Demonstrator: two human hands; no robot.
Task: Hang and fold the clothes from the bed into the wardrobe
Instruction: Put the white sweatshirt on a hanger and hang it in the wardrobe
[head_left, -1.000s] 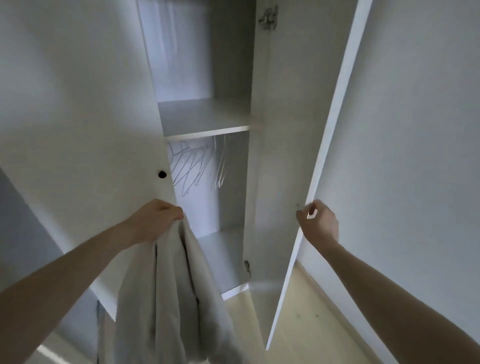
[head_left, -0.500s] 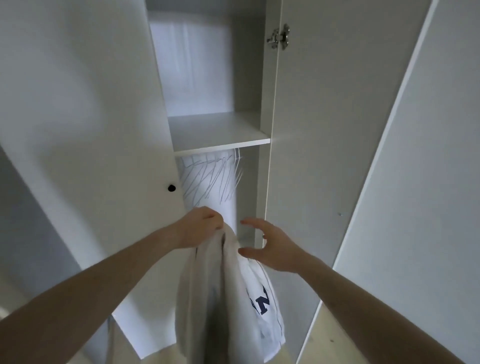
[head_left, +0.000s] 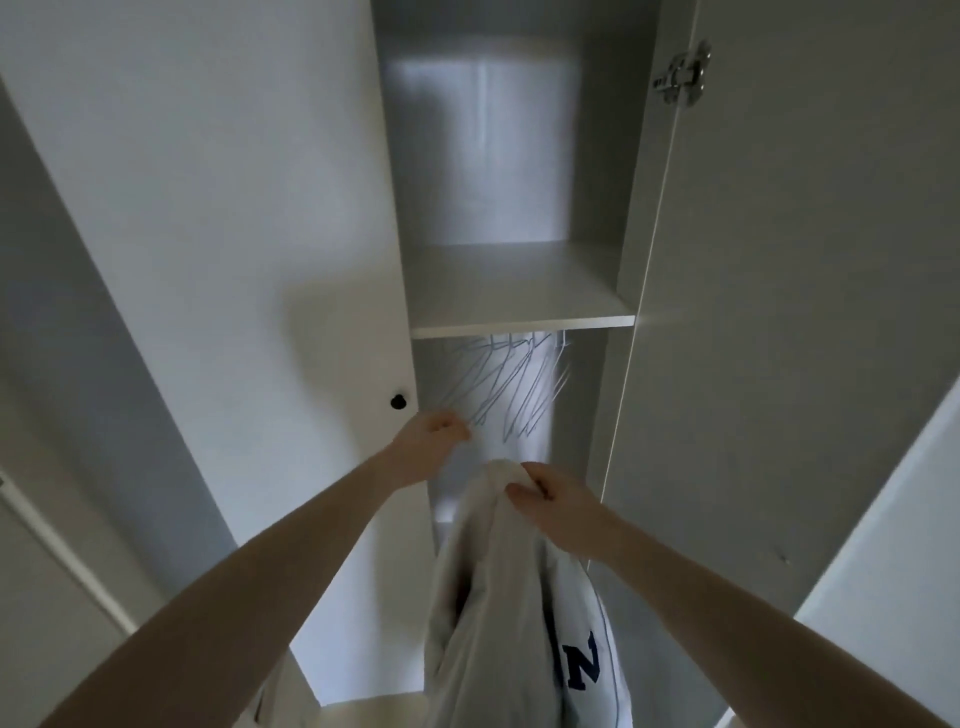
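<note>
A white garment (head_left: 488, 597) with dark blue letters on it hangs in front of the open wardrobe. My right hand (head_left: 553, 501) grips it by its bunched top. My left hand (head_left: 431, 449) is raised, with its fingers curled at the lower end of the leftmost of several white hangers (head_left: 519, 395). Motion blur hides whether those fingers close round the hanger. The hangers hang in a row under the wardrobe shelf (head_left: 519, 296).
The left wardrobe door (head_left: 234, 234) with a black knob (head_left: 398, 401) stands open beside my left arm. On the right, the other door (head_left: 779, 312) is swung wide, with its metal hinge (head_left: 683, 73) high up. A lower shelf shows behind the garment.
The garment passed from my left hand to my right hand. My right hand let go of the door edge, and my left hand rose to the hangers. The view moved closer to the wardrobe.
</note>
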